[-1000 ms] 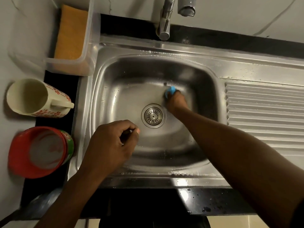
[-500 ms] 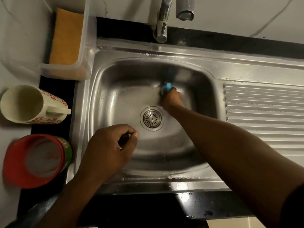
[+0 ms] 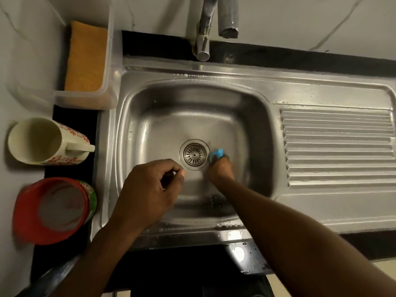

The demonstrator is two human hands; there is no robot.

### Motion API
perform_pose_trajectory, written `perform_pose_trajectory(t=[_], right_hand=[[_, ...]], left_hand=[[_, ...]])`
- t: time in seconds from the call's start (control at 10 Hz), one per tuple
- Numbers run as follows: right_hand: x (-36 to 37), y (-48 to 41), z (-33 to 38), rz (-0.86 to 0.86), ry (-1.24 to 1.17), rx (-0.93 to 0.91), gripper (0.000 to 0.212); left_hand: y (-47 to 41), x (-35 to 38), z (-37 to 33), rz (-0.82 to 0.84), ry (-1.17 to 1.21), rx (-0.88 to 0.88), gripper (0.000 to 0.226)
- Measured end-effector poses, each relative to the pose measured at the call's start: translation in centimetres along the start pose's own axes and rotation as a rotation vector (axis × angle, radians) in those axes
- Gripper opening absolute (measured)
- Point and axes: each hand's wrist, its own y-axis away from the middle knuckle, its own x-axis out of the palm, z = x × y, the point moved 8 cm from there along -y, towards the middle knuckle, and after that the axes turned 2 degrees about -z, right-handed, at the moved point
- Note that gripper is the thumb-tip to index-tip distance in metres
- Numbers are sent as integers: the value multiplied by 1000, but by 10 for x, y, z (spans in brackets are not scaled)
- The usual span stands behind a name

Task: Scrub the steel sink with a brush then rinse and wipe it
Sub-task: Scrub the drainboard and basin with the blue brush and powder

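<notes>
The steel sink (image 3: 150, 116) fills the middle of the view, with a round drain strainer (image 3: 194, 154) in its floor. My right hand (image 3: 220, 170) is down in the basin, closed around a blue brush (image 3: 216, 154) pressed to the floor just right of the strainer. Most of the brush is hidden by my fingers. My left hand (image 3: 150, 189) hovers over the near left part of the basin in a loose fist with thumb and forefinger pinched, and I see nothing held in it. The tap (image 3: 203, 39) stands at the back with no water running.
A ribbed drainboard (image 3: 336, 146) lies right of the basin. On the left counter are a clear tub (image 3: 85, 99) holding an orange sponge (image 3: 85, 58), a cream mug (image 3: 45, 141) on its side and a red container (image 3: 53, 211). Droplets dot the sink's rim.
My right hand has drawn the brush from the back of the basin floor toward me, to beside the strainer. My left hand stays about where it was.
</notes>
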Motion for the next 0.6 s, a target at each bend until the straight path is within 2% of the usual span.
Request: perform_pose_trajectory(t=[0.1, 0.2, 0.3, 0.4, 0.5, 0.6], right_hand=[[-9, 1, 25, 58, 53, -118, 36], [-37, -51, 29, 6, -27, -17, 36], [-63, -83, 59, 43, 115, -111, 35], [-72, -87, 64, 65, -4, -165, 43], [-74, -93, 49, 72, 41, -126, 38], [-79, -88, 19, 152, 111, -25, 34]], left_hand=[[-2, -1, -4, 0, -5, 20, 12], [-3, -1, 1, 4, -11, 16, 12], [0, -4, 7, -15, -26, 12, 13], [4, -5, 10, -26, -24, -6, 12], [6, -1, 11, -2, -49, -13, 10], [8, 0, 5, -1, -12, -5, 9]])
